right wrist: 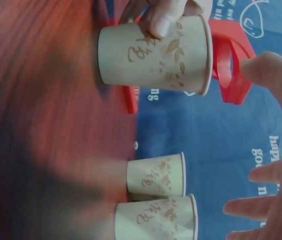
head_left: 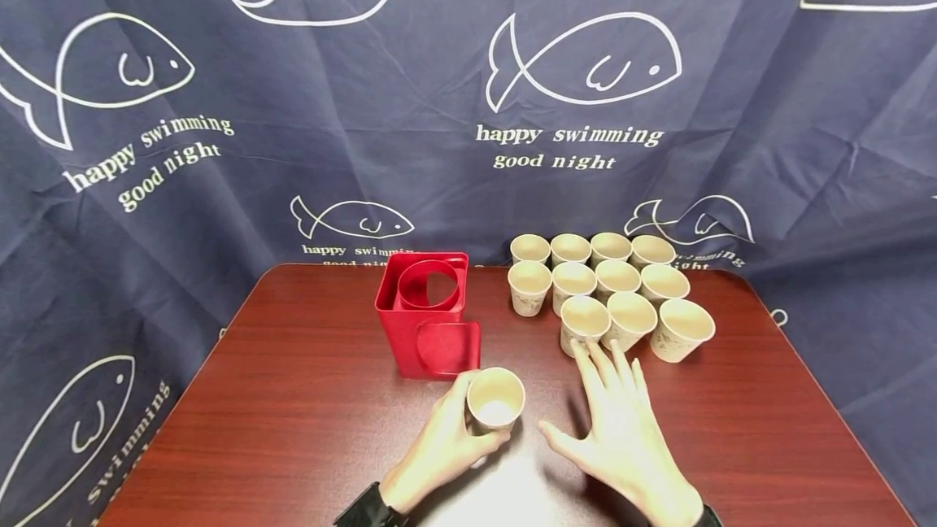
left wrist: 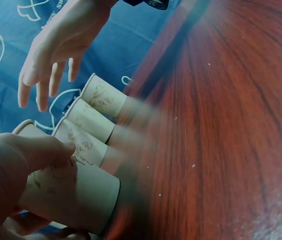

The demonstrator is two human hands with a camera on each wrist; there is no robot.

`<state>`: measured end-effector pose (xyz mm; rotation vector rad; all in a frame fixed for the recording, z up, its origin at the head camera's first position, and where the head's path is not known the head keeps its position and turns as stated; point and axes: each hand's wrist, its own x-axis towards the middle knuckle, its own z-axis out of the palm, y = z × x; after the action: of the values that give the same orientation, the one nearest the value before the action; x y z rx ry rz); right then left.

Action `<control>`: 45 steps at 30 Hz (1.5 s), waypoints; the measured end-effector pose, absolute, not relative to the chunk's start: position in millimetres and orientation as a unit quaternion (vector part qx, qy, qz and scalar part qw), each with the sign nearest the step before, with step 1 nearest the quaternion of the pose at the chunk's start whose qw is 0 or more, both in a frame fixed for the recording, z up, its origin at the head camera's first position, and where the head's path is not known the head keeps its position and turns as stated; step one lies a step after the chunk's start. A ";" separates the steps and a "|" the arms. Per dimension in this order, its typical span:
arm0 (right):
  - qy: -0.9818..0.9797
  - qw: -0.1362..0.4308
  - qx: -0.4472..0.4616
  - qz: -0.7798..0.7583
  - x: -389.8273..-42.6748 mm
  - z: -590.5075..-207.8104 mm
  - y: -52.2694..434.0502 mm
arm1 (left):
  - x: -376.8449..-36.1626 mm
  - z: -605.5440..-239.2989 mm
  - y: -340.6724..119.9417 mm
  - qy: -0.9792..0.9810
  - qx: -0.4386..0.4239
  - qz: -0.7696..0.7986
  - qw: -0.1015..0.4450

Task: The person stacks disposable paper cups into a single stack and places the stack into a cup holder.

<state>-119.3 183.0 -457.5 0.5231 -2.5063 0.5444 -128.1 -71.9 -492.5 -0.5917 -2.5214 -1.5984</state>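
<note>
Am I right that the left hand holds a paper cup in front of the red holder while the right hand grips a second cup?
Not quite. In the head view the left hand does hold a cup in front of the red holder, but the right hand grips nothing: it is open, fingers spread, just short of the group of cups.

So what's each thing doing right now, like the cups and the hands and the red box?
Held paper cup: upright, empty, gripped by the left hand.
Right hand: open, fingers spread, holding nothing.
Paper cup group: eleven cups, upright, unstacked, standing on the table.
Red cup holder: upright, no cup visible in its round opening.
</note>
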 end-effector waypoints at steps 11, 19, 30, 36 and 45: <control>-0.917 0.267 0.185 0.232 -121.4 -462.7 182.5 | -128.6 -493.3 -73.3 -0.828 -0.181 -0.527 0.061; -0.910 0.246 0.140 0.302 -131.2 -456.3 200.2 | -128.0 -492.3 -73.1 -0.821 -0.184 -0.538 0.052; -0.918 0.265 0.077 0.286 -142.3 -432.0 264.8 | -127.4 -491.6 -73.6 -0.827 -0.176 -0.532 0.048; -0.933 0.235 0.035 0.269 -150.2 -427.5 294.0 | -127.1 -492.2 -74.3 -0.822 -0.170 -0.542 0.044; -0.932 0.159 -0.014 0.327 -174.3 -430.4 318.4 | -127.0 -492.9 -73.6 -0.826 -0.174 -0.534 0.056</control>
<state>-174.3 318.4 -430.4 -0.0403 -2.6633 0.9344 -127.0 -73.6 -492.9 -0.5272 -2.5057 -1.6199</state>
